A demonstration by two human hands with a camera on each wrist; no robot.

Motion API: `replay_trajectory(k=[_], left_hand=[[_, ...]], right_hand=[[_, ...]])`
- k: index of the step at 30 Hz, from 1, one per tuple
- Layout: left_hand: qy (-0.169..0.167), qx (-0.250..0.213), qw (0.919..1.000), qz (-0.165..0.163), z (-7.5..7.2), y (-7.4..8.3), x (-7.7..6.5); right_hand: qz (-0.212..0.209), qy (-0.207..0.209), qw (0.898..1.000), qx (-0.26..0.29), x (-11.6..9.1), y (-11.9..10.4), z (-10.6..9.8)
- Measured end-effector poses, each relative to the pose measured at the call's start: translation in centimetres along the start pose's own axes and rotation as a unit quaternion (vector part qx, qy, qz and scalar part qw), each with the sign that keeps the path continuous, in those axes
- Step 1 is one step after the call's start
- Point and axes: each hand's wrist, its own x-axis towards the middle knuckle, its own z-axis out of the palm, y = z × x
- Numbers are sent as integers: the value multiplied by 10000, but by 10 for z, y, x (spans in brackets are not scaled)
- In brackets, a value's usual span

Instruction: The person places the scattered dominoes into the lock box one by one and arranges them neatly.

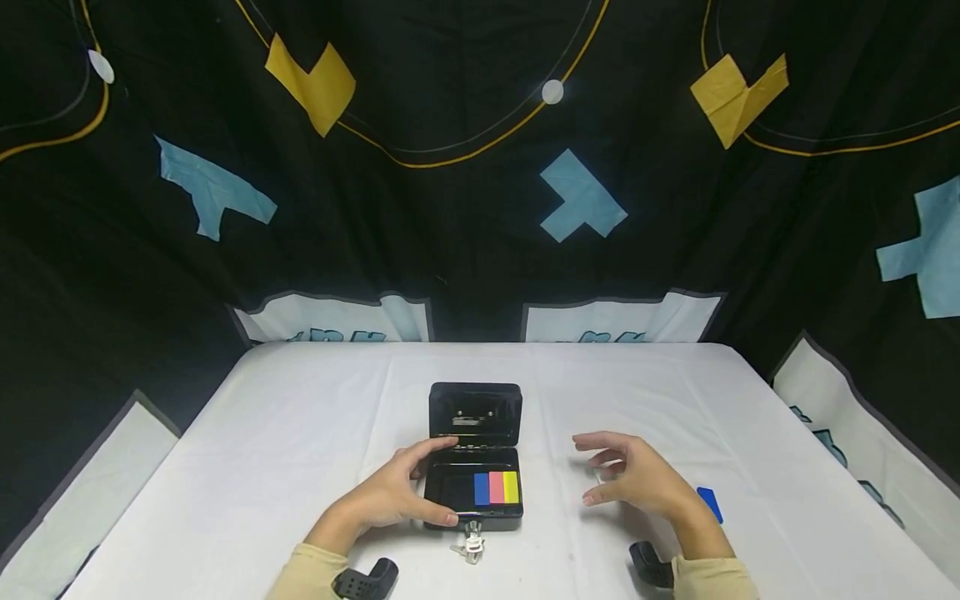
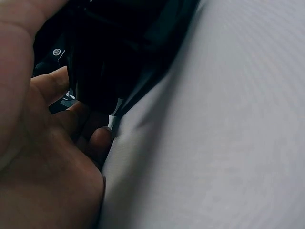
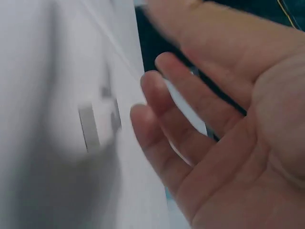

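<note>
A black metal cash box [image 1: 474,522] stands on the white table with its lid [image 1: 475,408] raised. My left hand [image 1: 390,492] holds it by the left side, thumb at the front edge and forefinger near the hinge. Blue [image 1: 482,490], pink [image 1: 497,488] and yellow [image 1: 511,487] rectangular pieces lie side by side in its right half. Keys [image 1: 472,543] hang at the front lock. To the right of the box, my right hand [image 1: 637,475] hovers with loosely bent fingers and holds nothing. A small whitish block [image 3: 89,128] lies on the table near it in the right wrist view.
A blue flat piece [image 1: 709,504] lies on the table [image 1: 795,533] beside my right forearm. Black wrist devices [image 1: 367,579] sit at both wrists. A dark cloth [image 1: 465,233] with yellow and blue patches hangs behind the table.
</note>
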Motion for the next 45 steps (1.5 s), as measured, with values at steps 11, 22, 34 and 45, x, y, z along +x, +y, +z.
replay_trajectory(k=[11,22,34,45], left_hand=[[-26,1,10000,44,0,0,0],[-22,12,10000,30,1,-1,-1],[-107,135,9998,84,-1,-1,-2],[-137,167,9996,169,-1,0,-2]], right_hand=[[624,266,9956,-642,-11,9,-12],[1338,588,9848,-942,-11,10,-5],[1004,340,9869,-1220,-10,12,-6],[292,323,9960,-781,-5,7,2]])
